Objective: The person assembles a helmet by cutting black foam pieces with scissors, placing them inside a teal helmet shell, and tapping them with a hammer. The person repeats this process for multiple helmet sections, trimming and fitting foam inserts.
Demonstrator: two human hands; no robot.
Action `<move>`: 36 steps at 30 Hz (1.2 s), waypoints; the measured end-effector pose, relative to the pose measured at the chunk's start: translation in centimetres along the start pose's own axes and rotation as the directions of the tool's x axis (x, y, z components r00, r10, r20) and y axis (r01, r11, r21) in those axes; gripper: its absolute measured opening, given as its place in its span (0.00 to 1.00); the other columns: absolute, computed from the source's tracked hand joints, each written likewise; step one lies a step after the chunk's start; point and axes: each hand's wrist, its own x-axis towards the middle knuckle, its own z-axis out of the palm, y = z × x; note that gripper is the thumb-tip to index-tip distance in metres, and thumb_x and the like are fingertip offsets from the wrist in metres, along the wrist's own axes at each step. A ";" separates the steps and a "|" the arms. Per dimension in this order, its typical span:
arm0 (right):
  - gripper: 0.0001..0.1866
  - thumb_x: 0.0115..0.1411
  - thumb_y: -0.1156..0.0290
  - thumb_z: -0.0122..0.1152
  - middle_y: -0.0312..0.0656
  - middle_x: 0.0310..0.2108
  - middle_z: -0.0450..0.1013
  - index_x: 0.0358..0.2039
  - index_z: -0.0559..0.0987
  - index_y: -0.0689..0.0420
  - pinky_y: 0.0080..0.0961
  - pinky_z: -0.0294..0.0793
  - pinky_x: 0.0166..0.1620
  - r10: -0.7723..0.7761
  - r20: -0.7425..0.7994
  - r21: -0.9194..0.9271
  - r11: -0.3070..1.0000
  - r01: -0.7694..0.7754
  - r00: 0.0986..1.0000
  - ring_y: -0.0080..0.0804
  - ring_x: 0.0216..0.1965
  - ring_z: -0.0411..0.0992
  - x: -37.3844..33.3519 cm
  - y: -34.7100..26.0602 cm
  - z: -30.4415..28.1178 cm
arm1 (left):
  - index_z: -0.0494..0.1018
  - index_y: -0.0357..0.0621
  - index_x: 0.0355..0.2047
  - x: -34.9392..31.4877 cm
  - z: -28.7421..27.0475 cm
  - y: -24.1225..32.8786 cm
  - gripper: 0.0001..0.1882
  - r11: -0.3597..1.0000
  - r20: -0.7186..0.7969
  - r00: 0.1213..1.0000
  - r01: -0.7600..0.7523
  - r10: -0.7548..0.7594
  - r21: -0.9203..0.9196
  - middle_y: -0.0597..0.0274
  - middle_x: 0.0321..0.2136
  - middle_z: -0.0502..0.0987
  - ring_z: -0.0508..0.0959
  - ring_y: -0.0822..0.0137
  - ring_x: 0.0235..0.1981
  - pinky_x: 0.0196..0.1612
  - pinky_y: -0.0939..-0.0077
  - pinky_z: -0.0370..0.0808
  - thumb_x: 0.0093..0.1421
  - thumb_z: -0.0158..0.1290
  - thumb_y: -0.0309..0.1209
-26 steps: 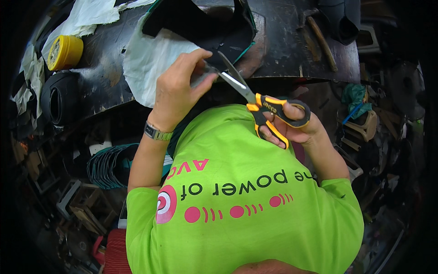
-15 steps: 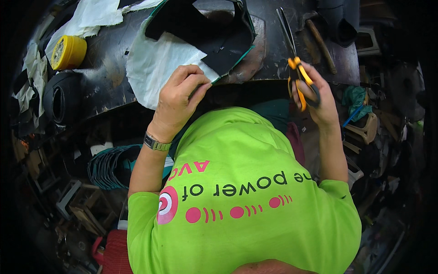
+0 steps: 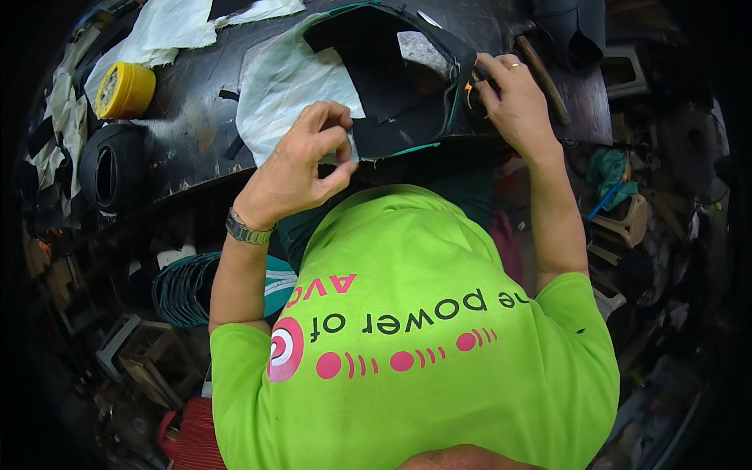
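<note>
A dark, open-centred fabric piece point(image 3: 407, 129) with green edging lies at the table's front edge. White lining cloth point(image 3: 270, 102) covers its left part. My left hand point(image 3: 305, 153) is closed in a pinch at the near edge of that cloth. My right hand point(image 3: 517, 102) is at the right side of the dark piece, fingers curled around orange-and-black scissors point(image 3: 471, 92). Most of the scissors is hidden by the hand and the fabric. What looks like their blade tip point(image 3: 428, 17) shows beyond the far edge.
A yellow tub point(image 3: 129, 90) and a rolled black piece point(image 3: 110, 166) sit at the left of the dark table point(image 3: 196, 133). White cloth scraps point(image 3: 172, 27) lie behind them. A wooden handle point(image 3: 543, 82) rests at the right. Stacked green-edged pieces point(image 3: 184, 290) lie below the table.
My right hand has brought the scissors left and up to the dark piece's right edge. The piece has turned and shifted slightly; my left hand still pinches near the cloth's edge.
</note>
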 end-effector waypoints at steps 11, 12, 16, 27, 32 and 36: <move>0.35 0.48 0.70 0.75 0.49 0.55 0.72 0.59 0.75 0.62 0.49 0.59 0.69 -0.442 -0.018 0.254 0.865 0.432 0.897 0.46 0.61 0.68 -2.7 -10.6 1.4 | 0.69 0.48 0.62 0.9 -1.9 -5.3 0.42 0.758 -0.605 0.796 0.396 -0.002 0.519 0.48 0.53 0.74 0.74 0.45 0.57 0.60 0.56 0.72 0.49 0.74 0.44; 0.37 0.49 0.68 0.75 0.47 0.58 0.71 0.61 0.73 0.61 0.50 0.55 0.70 -0.454 0.013 0.231 0.868 0.439 0.891 0.45 0.64 0.65 -2.2 -10.3 2.5 | 0.68 0.46 0.63 0.8 -2.1 -6.0 0.43 0.808 -0.633 0.773 0.394 -0.034 0.437 0.47 0.53 0.74 0.74 0.45 0.57 0.60 0.56 0.72 0.49 0.74 0.44; 0.47 0.53 0.52 0.73 0.43 0.72 0.58 0.71 0.63 0.52 0.53 0.49 0.74 -0.523 0.115 0.234 0.841 0.489 0.845 0.43 0.73 0.55 -0.8 -8.4 5.4 | 0.67 0.40 0.63 0.2 -2.7 -7.2 0.45 0.840 -0.707 0.703 0.426 -0.074 0.336 0.46 0.51 0.75 0.76 0.48 0.53 0.56 0.57 0.73 0.49 0.74 0.42; 0.25 0.56 0.68 0.73 0.48 0.56 0.74 0.54 0.80 0.55 0.43 0.73 0.60 -0.377 -0.279 0.362 0.811 0.460 0.883 0.48 0.56 0.74 -0.6 -3.1 1.0 | 0.77 0.40 0.50 -1.0 -2.2 -4.7 0.26 0.895 -0.782 0.623 0.359 -0.020 0.264 0.54 0.38 0.82 0.83 0.56 0.39 0.46 0.66 0.78 0.52 0.72 0.33; 0.27 0.62 0.71 0.63 0.51 0.47 0.77 0.63 0.73 0.52 0.44 0.75 0.54 0.128 -0.198 -0.321 0.928 -0.188 0.972 0.50 0.52 0.75 -1.3 7.6 1.9 | 0.77 0.41 0.49 -0.9 -1.0 -4.1 0.24 0.935 -0.745 0.649 0.340 -0.153 0.105 0.53 0.38 0.84 0.85 0.59 0.38 0.46 0.69 0.79 0.54 0.70 0.32; 0.26 0.66 0.70 0.59 0.55 0.48 0.77 0.65 0.71 0.54 0.43 0.75 0.55 0.286 -0.117 -0.096 0.950 -0.297 0.951 0.55 0.51 0.76 -0.6 9.2 1.3 | 0.73 0.40 0.54 -0.3 0.1 -4.1 0.29 0.939 -0.721 0.669 0.337 -0.182 0.076 0.47 0.40 0.84 0.85 0.53 0.40 0.47 0.66 0.79 0.53 0.70 0.33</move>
